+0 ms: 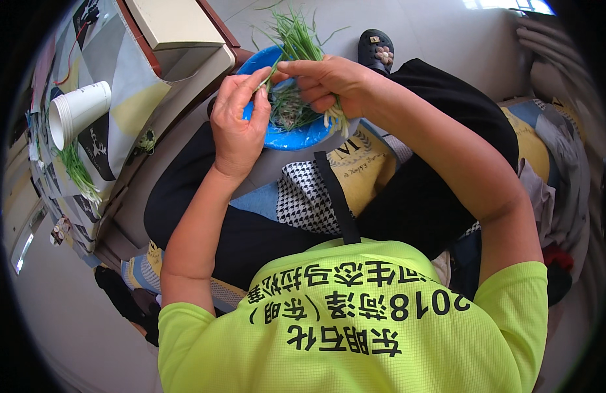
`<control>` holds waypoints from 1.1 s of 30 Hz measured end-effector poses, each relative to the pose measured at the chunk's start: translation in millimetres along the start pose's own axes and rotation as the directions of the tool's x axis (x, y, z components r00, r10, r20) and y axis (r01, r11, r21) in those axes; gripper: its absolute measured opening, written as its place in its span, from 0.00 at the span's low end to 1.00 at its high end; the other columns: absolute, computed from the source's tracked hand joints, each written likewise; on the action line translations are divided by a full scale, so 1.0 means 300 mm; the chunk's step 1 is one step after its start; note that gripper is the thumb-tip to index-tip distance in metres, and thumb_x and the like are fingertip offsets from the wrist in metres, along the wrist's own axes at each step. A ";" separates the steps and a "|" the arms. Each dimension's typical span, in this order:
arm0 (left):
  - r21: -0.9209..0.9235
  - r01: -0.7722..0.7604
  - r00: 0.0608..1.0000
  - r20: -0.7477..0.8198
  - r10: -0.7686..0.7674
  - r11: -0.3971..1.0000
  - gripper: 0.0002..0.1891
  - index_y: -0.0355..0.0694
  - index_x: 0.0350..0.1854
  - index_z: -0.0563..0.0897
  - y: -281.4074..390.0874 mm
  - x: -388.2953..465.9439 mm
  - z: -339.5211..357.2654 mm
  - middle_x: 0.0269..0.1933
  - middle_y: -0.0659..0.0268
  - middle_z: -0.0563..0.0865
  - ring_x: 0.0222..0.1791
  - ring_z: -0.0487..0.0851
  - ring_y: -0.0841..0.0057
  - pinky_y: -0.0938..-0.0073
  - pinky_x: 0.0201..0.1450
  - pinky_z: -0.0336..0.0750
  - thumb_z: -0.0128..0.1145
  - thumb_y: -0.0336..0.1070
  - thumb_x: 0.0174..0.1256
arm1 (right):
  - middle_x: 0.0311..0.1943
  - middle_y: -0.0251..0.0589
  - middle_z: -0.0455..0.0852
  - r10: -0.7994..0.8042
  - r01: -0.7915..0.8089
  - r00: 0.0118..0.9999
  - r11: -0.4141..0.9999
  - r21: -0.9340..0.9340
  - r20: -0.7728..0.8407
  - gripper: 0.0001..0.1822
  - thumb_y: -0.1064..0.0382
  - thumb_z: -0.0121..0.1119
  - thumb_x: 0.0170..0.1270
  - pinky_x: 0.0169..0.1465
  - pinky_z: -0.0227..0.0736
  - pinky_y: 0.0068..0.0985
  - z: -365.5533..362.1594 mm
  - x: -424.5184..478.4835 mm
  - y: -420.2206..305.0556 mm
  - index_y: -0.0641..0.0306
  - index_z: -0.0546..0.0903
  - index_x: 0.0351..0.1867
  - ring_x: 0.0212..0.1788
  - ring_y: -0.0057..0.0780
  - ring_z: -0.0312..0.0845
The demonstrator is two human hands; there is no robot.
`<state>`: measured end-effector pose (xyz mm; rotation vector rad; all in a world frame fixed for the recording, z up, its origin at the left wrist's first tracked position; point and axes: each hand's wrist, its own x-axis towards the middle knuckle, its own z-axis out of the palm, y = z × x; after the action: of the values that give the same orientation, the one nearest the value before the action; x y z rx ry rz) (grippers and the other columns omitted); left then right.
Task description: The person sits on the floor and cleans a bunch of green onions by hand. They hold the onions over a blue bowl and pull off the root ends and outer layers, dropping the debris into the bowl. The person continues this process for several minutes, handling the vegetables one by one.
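My right hand [332,83] holds a bunch of thin green scallions or chives [297,37], leaves pointing away from me and the white ends hanging below the palm. Its thumb and index finger meet a thin stalk at the fingertips of my left hand [241,115], which pinches that stalk. Both hands are over a blue basin [293,140], which seems to have a thin plastic liner. Inside it lie loose green strands and brownish scraps [288,108]. Part of the basin is hidden by my hands.
At the left, a patterned cloth [138,93] covers a table bearing stacked white paper cups [82,110] and another green bunch [77,172]. A cream box-like object [175,24] stands beyond. A dark clog [376,49] is on the tiled floor. Patterned fabric [308,196] lies between my legs.
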<state>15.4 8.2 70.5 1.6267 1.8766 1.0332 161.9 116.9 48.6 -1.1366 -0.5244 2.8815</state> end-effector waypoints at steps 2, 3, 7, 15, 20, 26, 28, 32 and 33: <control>-0.002 -0.034 0.999 0.012 0.034 0.999 0.14 0.38 0.47 0.80 0.001 -0.003 0.005 0.36 0.63 0.79 0.33 0.79 0.73 0.75 0.37 0.75 0.55 0.23 0.57 | 0.12 0.18 0.57 -0.014 0.015 1.000 1.000 0.008 -0.020 0.13 0.57 0.60 0.62 0.16 0.41 0.13 0.003 0.001 0.002 0.66 0.80 0.38 0.14 0.08 0.48; -0.010 -0.027 0.999 0.021 0.027 1.000 0.15 0.38 0.47 0.80 0.008 -0.004 0.007 0.36 0.63 0.79 0.34 0.79 0.73 0.75 0.38 0.75 0.55 0.23 0.57 | 0.12 0.18 0.57 -0.024 0.025 0.999 1.000 0.018 -0.030 0.12 0.57 0.60 0.62 0.16 0.41 0.13 0.002 0.005 0.002 0.65 0.80 0.35 0.13 0.08 0.48; -0.100 0.112 0.993 0.044 -0.108 0.989 0.15 0.39 0.47 0.80 0.037 -0.016 0.010 0.37 0.62 0.80 0.34 0.80 0.71 0.74 0.39 0.75 0.56 0.23 0.56 | 0.12 0.18 0.58 -0.044 0.045 0.999 0.998 0.043 -0.029 0.09 0.59 0.60 0.62 0.16 0.41 0.13 -0.006 0.013 0.002 0.60 0.77 0.27 0.13 0.08 0.47; -0.092 0.024 0.996 0.092 -0.016 0.995 0.11 0.39 0.39 0.81 0.019 -0.010 0.004 0.36 0.63 0.80 0.36 0.80 0.70 0.74 0.41 0.74 0.55 0.21 0.54 | 0.12 0.19 0.58 0.069 -0.065 0.993 0.997 0.043 -0.098 0.11 0.59 0.60 0.62 0.15 0.40 0.12 0.002 0.005 0.003 0.58 0.75 0.25 0.13 0.07 0.48; 0.031 -0.193 0.976 0.112 0.189 0.981 0.14 0.41 0.39 0.81 0.014 -0.013 -0.003 0.36 0.64 0.79 0.37 0.78 0.69 0.72 0.41 0.74 0.57 0.20 0.49 | 0.12 0.19 0.59 0.075 -0.085 0.993 0.989 -0.118 -0.093 0.11 0.57 0.61 0.62 0.15 0.40 0.12 0.009 0.000 -0.001 0.59 0.76 0.26 0.13 0.08 0.49; -0.032 -0.092 0.994 0.052 0.093 0.995 0.18 0.38 0.47 0.76 0.035 -0.028 0.015 0.35 0.62 0.78 0.36 0.78 0.69 0.71 0.40 0.74 0.56 0.20 0.51 | 0.13 0.19 0.61 -0.114 0.113 0.992 0.993 -0.018 -0.052 0.09 0.59 0.59 0.63 0.15 0.41 0.12 -0.001 0.005 -0.013 0.63 0.78 0.34 0.13 0.07 0.50; -0.109 0.064 0.998 0.004 -0.064 0.992 0.17 0.36 0.48 0.74 0.027 -0.042 0.035 0.35 0.61 0.78 0.35 0.79 0.69 0.71 0.40 0.74 0.55 0.20 0.54 | 0.13 0.19 0.61 -0.165 0.165 0.986 0.986 0.000 -0.029 0.10 0.59 0.59 0.63 0.15 0.41 0.11 -0.004 0.001 -0.035 0.65 0.78 0.36 0.13 0.06 0.50; -0.026 0.209 0.959 0.200 -0.200 0.978 0.10 0.33 0.44 0.76 0.005 -0.040 0.030 0.36 0.60 0.78 0.35 0.80 0.70 0.74 0.40 0.74 0.52 0.23 0.59 | 0.13 0.20 0.63 -0.232 0.232 0.973 0.973 -0.003 0.006 0.12 0.58 0.58 0.64 0.14 0.42 0.09 0.010 -0.013 -0.066 0.68 0.79 0.39 0.13 0.05 0.51; 0.005 0.192 0.966 0.178 -0.190 0.981 0.10 0.32 0.43 0.77 -0.002 -0.038 0.027 0.37 0.60 0.78 0.35 0.80 0.71 0.74 0.41 0.74 0.52 0.24 0.59 | 0.13 0.21 0.63 -0.239 0.239 0.971 0.971 -0.008 0.015 0.13 0.58 0.58 0.64 0.14 0.43 0.09 0.015 -0.016 -0.068 0.68 0.80 0.39 0.12 0.05 0.52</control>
<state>23.3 -0.9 63.5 1.4464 1.8600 0.7903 159.9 134.2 61.0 -0.9786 -0.6293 2.6852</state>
